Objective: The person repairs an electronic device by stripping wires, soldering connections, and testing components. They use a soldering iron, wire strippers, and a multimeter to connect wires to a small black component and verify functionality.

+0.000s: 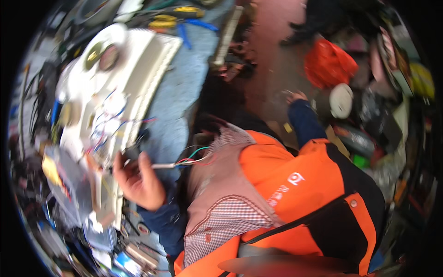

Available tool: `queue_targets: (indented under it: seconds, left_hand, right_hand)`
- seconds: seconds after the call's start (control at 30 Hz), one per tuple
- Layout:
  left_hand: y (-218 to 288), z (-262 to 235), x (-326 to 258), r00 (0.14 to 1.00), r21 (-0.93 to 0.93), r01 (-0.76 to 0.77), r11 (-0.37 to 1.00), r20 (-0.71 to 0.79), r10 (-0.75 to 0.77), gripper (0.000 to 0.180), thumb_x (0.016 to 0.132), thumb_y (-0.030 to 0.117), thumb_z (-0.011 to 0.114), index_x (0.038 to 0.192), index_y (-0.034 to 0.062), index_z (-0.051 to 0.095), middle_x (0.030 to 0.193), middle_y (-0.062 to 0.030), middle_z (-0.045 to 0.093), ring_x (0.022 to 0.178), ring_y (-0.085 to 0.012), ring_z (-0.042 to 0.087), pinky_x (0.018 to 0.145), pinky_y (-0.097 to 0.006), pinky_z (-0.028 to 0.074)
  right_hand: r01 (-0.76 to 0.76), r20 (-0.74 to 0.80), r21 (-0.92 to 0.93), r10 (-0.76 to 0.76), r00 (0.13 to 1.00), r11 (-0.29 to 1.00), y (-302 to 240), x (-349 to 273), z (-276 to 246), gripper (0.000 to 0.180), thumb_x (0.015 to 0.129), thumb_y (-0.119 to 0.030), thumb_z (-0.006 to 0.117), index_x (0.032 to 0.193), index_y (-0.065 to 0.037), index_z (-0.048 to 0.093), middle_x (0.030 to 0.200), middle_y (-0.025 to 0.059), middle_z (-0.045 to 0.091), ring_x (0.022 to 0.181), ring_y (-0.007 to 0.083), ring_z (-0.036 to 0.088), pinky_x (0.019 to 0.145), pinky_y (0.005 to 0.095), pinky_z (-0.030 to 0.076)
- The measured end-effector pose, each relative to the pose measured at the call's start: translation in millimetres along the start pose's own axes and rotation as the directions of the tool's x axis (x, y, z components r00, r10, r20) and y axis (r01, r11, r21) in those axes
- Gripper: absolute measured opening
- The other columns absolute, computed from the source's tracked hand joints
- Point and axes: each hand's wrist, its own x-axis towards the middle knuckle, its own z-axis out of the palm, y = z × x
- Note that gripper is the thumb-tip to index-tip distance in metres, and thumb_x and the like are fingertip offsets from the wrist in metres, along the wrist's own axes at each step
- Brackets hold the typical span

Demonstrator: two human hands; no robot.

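At the bench edge my left hand [145, 184] is turned partly palm up, its fingers curved and apart. Beside its thumb a white cable [164, 165] ends in red, green and white wires [198, 159] that lie against my apron. A dark object [133, 151] shows just past the fingertips; blur hides its kind. My right hand [297, 96] reaches out over the floor on the far side. Its fingers look closed around a small thin thing too blurred to name. On the bench, a long white housing [143, 76] bears tangled blue and red wires [108, 120].
Yellow-and-black and blue-handled tools [177, 21] lie at the bench's far end. On the right are a red plastic bag [330, 62], a white roll [341, 100] and a dark box [353, 138]. A clear plastic bag [71, 182] and small boxes crowd the near left.
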Motion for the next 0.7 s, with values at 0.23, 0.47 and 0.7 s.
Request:
queue_targets:
  seconds: [0.23,0.47,0.7]
  left_hand:
    - [21,10,6,0.999,0.089,0.009,0.996,0.029,-0.012,0.053,0.091,0.001,0.086,0.139,-0.0055,0.063,0.115,-0.0098,0.071,0.081,-0.0091,0.066,0.071,-0.025,0.055]
    - [28,34,24,0.991,-0.13,0.115,0.985,0.089,-0.104,0.053,0.091,0.0,0.082,0.139,-0.0047,0.061,0.121,-0.0102,0.07,0.079,-0.0075,0.065,0.068,-0.024,0.054]
    - [30,19,32,0.986,-0.088,0.129,0.988,0.117,-0.118,0.039,0.096,-0.002,0.071,0.135,-0.003,0.066,0.115,-0.0115,0.073,0.084,-0.0121,0.071,0.073,-0.029,0.059]
  right_hand:
    - [0.706,0.278,-0.198,-0.652,0.705,0.68,-38,-124,146,0.032,0.101,0.001,0.069,0.133,0.001,0.068,0.107,0.0089,0.075,0.08,0.0156,0.069,0.07,0.0302,0.058]
    - [0.724,0.987,0.126,-0.162,-0.021,0.678,-74,-431,295,0.04,0.099,-0.004,0.074,0.138,0.0,0.068,0.116,0.0103,0.073,0.087,0.0128,0.069,0.078,0.0271,0.056]
    - [0.808,0.98,0.191,-0.156,-0.123,0.558,-43,-452,351,0.038,0.1,0.007,0.063,0.136,-0.002,0.07,0.117,0.0105,0.075,0.095,0.0159,0.074,0.081,0.0286,0.058]
